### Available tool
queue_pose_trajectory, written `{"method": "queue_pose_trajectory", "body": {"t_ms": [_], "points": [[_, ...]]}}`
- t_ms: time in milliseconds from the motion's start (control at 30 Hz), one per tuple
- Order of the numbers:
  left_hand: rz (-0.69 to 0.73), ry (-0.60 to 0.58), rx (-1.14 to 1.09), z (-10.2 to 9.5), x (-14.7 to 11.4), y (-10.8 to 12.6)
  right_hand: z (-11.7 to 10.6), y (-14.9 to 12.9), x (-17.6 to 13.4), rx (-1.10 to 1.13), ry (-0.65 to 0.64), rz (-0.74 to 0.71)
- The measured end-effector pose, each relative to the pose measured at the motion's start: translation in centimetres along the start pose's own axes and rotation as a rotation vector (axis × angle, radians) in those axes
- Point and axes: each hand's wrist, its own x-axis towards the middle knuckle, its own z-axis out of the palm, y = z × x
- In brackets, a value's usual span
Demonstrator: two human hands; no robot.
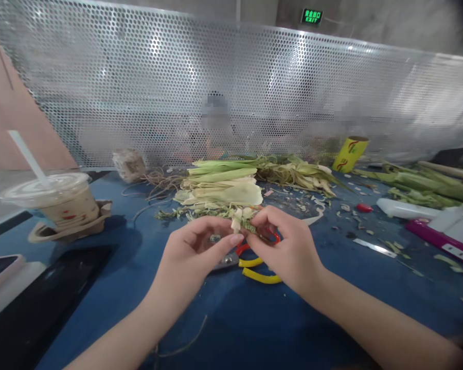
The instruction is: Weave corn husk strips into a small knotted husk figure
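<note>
Above the middle of the blue table, my left hand (pixel 195 249) and my right hand (pixel 287 246) meet around a small bundle of pale green plant pieces (pixel 239 218). Thumb and fingers of each hand pinch it from either side; part of it is hidden by the fingertips. Just below lie yellow-handled pliers (pixel 262 276), and a red handle loop (pixel 277 235) shows behind my right hand. A neat stack of corn husks (pixel 219 185) lies beyond, with a thin strand of dried plant (pixel 170 213) in front of it.
A lidded drink cup (pixel 67 198) stands left in a cardboard holder (pixel 54 234), above a black slab (pixel 42 303) and a phone (pixel 2 270). To the right are a blade (pixel 375 247), scraps, and a purple-and-white device (pixel 435 239). A yellow tube (pixel 351 154) stands near the perforated screen (pixel 139 77).
</note>
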Motion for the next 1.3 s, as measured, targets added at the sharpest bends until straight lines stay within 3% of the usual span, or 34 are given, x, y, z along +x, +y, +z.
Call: {"method": "queue_pose_trajectory", "body": {"t_ms": [200, 400, 633, 800, 900, 1100, 1300], "points": [[-0.026, 0.065, 0.1, -0.6, 0.2, 0.0, -0.1, -0.5, 0.1, 0.189, -0.149, 0.014], [0.012, 0.083, 0.168, -0.4, 0.1, 0.0, 0.3, -0.7, -0.1, 0.33, -0.15, 0.145], [0.075, 0.101, 0.061, 0.0, -0.3, 0.7, 0.2, -0.6, 0.0, 0.384, -0.182, 0.22], [0.084, 0.131, 0.161, -0.6, 0.2, 0.5, 0.2, -0.6, 0.0, 0.465, -0.279, 0.251], [0.095, 0.1, 0.196, -0.9, 0.5, 0.6, -0.1, -0.7, 0.1, 0.443, -0.317, 0.223], [0.08, -0.006, 0.082, -1.1, 0.9, 1.2, -0.4, -0.6, 0.3, 0.302, -0.258, 0.073], [0.077, 0.041, 0.092, -0.8, 0.7, 1.0, -0.3, -0.7, 0.2, 0.375, -0.312, 0.084]]}}
